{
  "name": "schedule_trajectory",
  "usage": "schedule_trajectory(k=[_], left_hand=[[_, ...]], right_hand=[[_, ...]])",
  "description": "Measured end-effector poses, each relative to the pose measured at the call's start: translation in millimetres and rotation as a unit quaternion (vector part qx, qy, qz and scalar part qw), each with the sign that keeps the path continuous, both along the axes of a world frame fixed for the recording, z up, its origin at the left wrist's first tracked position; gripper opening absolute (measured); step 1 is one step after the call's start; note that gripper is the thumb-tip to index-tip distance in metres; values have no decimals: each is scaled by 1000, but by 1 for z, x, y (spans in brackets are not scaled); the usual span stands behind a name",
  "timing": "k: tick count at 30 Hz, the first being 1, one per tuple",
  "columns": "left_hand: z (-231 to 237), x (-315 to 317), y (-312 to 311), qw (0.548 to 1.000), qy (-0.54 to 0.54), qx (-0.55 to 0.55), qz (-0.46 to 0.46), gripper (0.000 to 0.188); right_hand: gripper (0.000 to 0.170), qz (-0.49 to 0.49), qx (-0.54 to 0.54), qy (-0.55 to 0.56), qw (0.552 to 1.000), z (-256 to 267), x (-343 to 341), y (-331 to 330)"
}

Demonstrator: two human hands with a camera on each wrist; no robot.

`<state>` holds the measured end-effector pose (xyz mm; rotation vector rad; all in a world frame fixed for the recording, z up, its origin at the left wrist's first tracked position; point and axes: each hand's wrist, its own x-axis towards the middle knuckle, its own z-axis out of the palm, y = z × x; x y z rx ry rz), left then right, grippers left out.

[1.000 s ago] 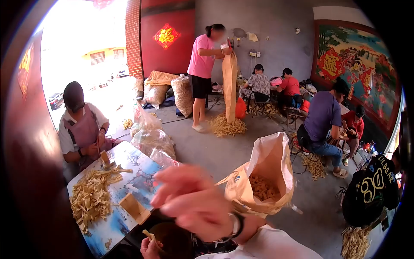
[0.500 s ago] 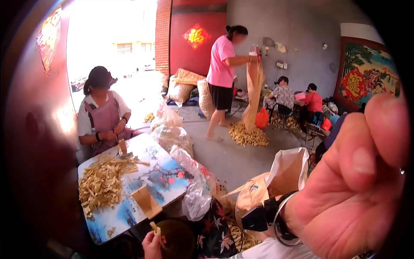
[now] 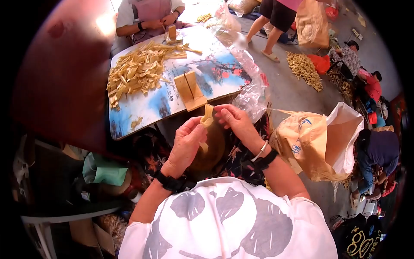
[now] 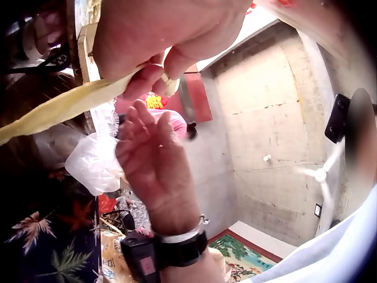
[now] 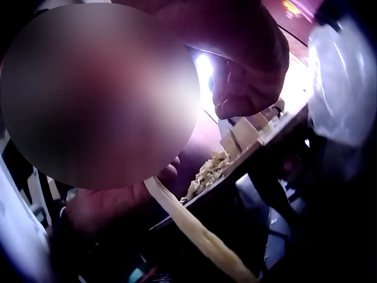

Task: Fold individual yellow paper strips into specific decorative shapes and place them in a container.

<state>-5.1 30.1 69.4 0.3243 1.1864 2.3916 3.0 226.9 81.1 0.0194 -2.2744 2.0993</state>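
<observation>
In the head view my left hand [image 3: 186,144] pinches a pale yellow folded strip [image 3: 208,117], its layered end pointing up. My right hand [image 3: 239,125] is just to its right, fingers loosely bent and holding nothing visible; whether a fingertip touches the strip I cannot tell. The left wrist view has the strip [image 4: 65,109] trailing from my left hand [image 4: 171,35], with my right hand [image 4: 156,162] beyond, palm showing. From the right wrist, the strip's long tail [image 5: 203,239] hangs below my left hand [image 5: 106,206]; my right hand [image 5: 235,53] is above.
Ahead, a painted table [image 3: 166,103] bears a strip pile [image 3: 138,71] and a slotted wooden block [image 3: 189,90]. A round dark container [image 3: 211,153] is below my hands. At right stands a large paper sack [image 3: 308,140]. Someone [image 3: 151,15] sits across the table; others are farther right.
The head view has tilted down and turned. My right hand has come from high at the right to beside the strip. My left hand still pinches the strip, now higher in view.
</observation>
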Motion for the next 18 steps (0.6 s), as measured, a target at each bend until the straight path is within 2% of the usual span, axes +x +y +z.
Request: schedule_trajectory(k=[2,3,6,7,10,11,14,16,18], left_hand=[[-1,3,-2,1000,-19,-2,-12,25],[1,4,-2,999,-27,-17,-8,24],[-6,3,-2,997,-67,-18,-13,22],[-8,4,-2,996,-85,-11,-17,22],[-5,12,6,995,-88,-53,20,19],[-7,15,9,995,-44,-84,42,17],[-17,21,11,972,95,-193,97,14],[-27,20,7,932,195,-282,113,12],[-33,18,4,908,226,-325,136,10]], right_hand=[[37,54,-102,-41,993,-16,0,-11],[43,96,-106,-55,988,-17,0,-13],[40,167,-67,-2,984,-19,-1,-25],[34,136,-76,24,988,-19,2,-33],[29,48,13,130,990,-28,-2,-40],[29,2,57,126,990,-27,1,-39],[30,-53,103,104,988,-22,3,-39],[31,-61,92,92,990,-22,5,-40],[30,-38,58,56,996,-18,6,-40]])
